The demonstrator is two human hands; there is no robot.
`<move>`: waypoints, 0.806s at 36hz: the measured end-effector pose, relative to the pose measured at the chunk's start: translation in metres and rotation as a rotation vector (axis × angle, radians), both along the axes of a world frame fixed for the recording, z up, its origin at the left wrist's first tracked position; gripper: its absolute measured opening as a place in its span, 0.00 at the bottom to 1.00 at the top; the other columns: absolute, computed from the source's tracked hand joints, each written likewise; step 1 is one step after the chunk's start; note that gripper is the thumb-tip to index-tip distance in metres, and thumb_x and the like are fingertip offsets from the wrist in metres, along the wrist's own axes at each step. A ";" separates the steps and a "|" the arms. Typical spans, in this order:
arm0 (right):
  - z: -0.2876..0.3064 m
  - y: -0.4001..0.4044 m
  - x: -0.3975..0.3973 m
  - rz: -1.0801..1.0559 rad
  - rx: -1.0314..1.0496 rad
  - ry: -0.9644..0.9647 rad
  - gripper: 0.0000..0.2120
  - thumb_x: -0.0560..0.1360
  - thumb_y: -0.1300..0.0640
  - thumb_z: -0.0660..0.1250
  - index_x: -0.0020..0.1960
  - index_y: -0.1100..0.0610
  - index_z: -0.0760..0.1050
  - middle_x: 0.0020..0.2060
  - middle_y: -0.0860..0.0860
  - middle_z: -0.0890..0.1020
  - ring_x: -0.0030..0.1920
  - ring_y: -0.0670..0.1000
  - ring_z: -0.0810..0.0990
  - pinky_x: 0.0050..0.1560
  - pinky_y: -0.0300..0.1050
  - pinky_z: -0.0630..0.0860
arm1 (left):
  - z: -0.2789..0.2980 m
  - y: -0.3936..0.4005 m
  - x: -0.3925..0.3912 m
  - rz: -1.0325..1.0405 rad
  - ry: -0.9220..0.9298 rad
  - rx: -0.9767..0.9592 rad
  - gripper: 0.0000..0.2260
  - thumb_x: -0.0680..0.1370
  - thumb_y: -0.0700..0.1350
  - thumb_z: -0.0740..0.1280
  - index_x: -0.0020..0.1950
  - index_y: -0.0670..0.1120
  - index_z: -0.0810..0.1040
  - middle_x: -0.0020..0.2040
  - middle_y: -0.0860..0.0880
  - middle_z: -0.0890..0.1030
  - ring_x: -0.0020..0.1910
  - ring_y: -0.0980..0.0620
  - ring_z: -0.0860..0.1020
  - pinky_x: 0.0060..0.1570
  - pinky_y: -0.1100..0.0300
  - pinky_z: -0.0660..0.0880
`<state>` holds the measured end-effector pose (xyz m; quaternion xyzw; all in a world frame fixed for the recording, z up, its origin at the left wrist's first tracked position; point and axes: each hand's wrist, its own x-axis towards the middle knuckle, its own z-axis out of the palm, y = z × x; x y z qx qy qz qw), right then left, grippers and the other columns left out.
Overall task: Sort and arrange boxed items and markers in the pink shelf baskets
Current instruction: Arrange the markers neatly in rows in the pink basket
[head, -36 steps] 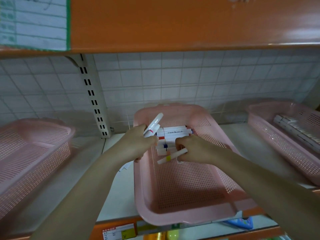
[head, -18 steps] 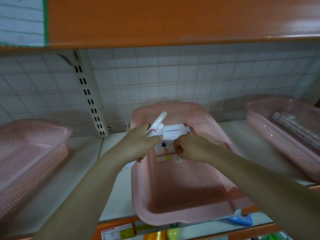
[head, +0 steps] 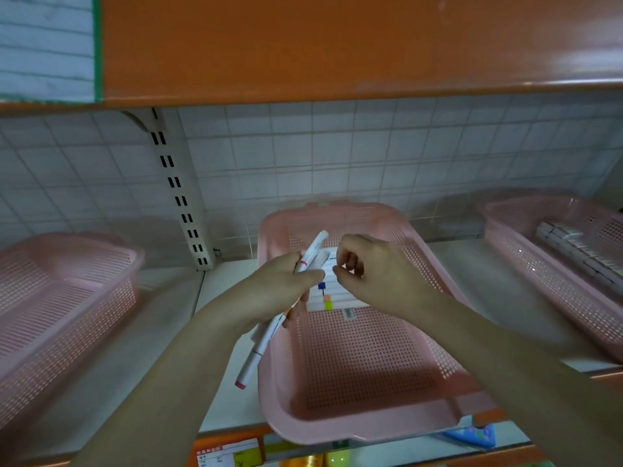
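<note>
Two white markers [head: 279, 310] sit in the left hand [head: 274, 291], fingers curled round them, just left of the middle basket [head: 364, 423]. Beside them, the right hand [head: 374, 274] is curled over that basket and holds nothing. Some markers already lie in a row [head: 332, 291] at the basket's back; these two still need putting in. Any writing is too blurry to read.

bare front of middle basket [head: 364, 358], boxes [head: 332, 291] blocking its back, orange shelf [head: 337, 45] overhead
</note>
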<state>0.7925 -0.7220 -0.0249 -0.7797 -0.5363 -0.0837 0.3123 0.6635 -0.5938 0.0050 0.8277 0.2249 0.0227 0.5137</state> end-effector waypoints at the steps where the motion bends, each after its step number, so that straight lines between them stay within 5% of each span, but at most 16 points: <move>1: 0.003 -0.001 -0.004 0.024 0.039 0.031 0.06 0.71 0.60 0.70 0.43 0.55 0.73 0.35 0.41 0.73 0.34 0.43 0.74 0.37 0.41 0.74 | -0.001 -0.001 0.001 0.011 -0.021 -0.011 0.08 0.80 0.47 0.63 0.45 0.44 0.69 0.33 0.46 0.73 0.24 0.50 0.71 0.24 0.61 0.70; 6: 0.013 -0.003 -0.021 0.170 0.015 0.198 0.06 0.71 0.54 0.70 0.39 0.49 0.73 0.33 0.42 0.77 0.35 0.44 0.78 0.40 0.44 0.78 | -0.004 -0.005 0.012 0.158 -0.142 -0.071 0.11 0.81 0.49 0.60 0.51 0.40 0.71 0.32 0.43 0.72 0.24 0.48 0.73 0.24 0.60 0.71; 11: 0.011 0.003 -0.036 0.190 -0.097 0.297 0.15 0.66 0.38 0.68 0.39 0.50 0.80 0.31 0.45 0.81 0.34 0.44 0.80 0.38 0.49 0.79 | -0.009 -0.010 0.025 0.277 -0.171 0.038 0.09 0.81 0.52 0.58 0.50 0.47 0.70 0.40 0.50 0.74 0.37 0.55 0.73 0.36 0.60 0.67; 17: 0.008 0.005 -0.031 0.125 -0.127 0.284 0.05 0.67 0.51 0.73 0.36 0.49 0.78 0.31 0.45 0.81 0.35 0.45 0.80 0.42 0.51 0.79 | -0.014 -0.016 0.034 0.312 -0.141 0.013 0.10 0.80 0.50 0.61 0.54 0.44 0.70 0.45 0.47 0.77 0.41 0.53 0.74 0.42 0.58 0.71; 21: -0.002 0.005 -0.024 0.086 -0.165 0.289 0.06 0.65 0.44 0.67 0.34 0.44 0.74 0.30 0.43 0.79 0.35 0.44 0.80 0.40 0.54 0.79 | -0.015 -0.015 0.036 0.307 -0.116 0.030 0.08 0.79 0.47 0.61 0.54 0.44 0.70 0.42 0.47 0.75 0.38 0.52 0.73 0.36 0.58 0.70; 29: -0.001 -0.008 -0.003 0.097 -0.300 0.384 0.06 0.69 0.56 0.73 0.36 0.51 0.77 0.33 0.46 0.81 0.37 0.45 0.80 0.45 0.51 0.80 | -0.013 -0.005 0.035 0.350 -0.186 0.057 0.03 0.77 0.44 0.61 0.48 0.45 0.69 0.35 0.46 0.74 0.30 0.49 0.72 0.31 0.58 0.69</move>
